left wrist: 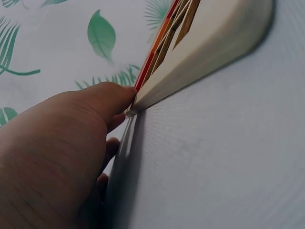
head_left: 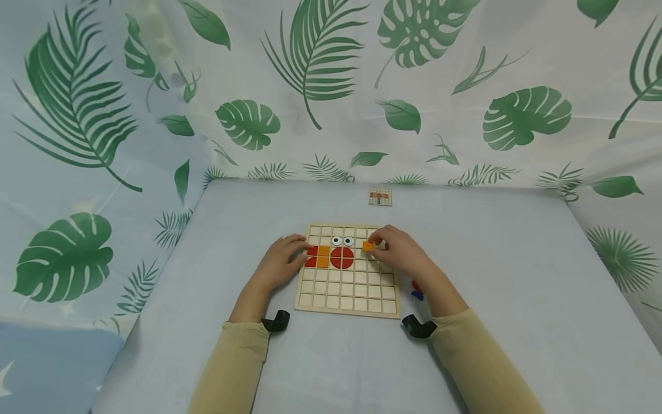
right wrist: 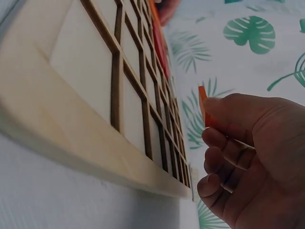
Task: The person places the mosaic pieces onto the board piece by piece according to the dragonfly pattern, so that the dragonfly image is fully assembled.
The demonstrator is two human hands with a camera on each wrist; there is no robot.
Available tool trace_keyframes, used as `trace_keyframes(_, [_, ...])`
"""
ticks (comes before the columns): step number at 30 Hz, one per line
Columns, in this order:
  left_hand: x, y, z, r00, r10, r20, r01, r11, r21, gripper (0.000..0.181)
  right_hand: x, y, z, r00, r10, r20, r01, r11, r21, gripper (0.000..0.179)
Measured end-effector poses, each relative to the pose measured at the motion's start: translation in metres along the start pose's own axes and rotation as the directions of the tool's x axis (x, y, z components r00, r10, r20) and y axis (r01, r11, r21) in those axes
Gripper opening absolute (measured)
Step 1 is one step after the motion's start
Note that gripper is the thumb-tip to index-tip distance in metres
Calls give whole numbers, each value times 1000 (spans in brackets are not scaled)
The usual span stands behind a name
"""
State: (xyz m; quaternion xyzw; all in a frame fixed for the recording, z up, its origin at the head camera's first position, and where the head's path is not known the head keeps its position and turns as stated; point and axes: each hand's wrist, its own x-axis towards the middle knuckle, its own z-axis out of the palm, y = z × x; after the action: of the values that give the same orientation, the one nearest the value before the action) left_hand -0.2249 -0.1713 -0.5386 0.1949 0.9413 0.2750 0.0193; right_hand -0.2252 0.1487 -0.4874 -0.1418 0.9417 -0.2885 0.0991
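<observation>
My right hand pinches a small orange tile between thumb and forefinger, over the upper right of the wooden grid board. The right wrist view shows the tile edge-on, with the other fingers curled below it. At the board's left edge rests my left hand, its thumb and fingertips right by the red tiles. Orange tiles sit in the cells beside these. Toward the middle, red quarter-round tiles form a circle, with two eye tiles above it.
A small pattern card lies behind the board. Red and blue pieces lie right of the board, partly hidden by the right forearm. Black wrist devices sit at both cuffs. Leaf-printed cloth hangs behind the table.
</observation>
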Motion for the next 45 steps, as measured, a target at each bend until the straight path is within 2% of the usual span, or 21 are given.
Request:
trace_keyframes(6, [0,2,1,999,-33,-16,33,999,3,30,6,-3,12,999,-24,23,24,1000,-16,25])
trace_keyframes(10, [0,4,1,999,-44,-22,44,999,7,30,7,-6,16,1000,-8,30,9,1000,-29,26])
trace_keyframes(22, [1,5,0,999,-25,-32,25,1000,-1,30,8,-6,23,999,24,21,-22,998,-63,28])
trace_keyframes(36, [1,3,1,999,-45,-24,45,999,0,31,8,-6,28,999,36,6,-36,997,-70,27])
trace_keyframes(40, [1,3,1,999,-43,-27,43,999,0,32,7,-6,25,999,35,3,-35,998,-49,26])
trace_keyframes(45, [2,3,1,999,-40,-27,40,999,-1,32,-1,-6,9,1000,22,-20,-22,1000,-14,25])
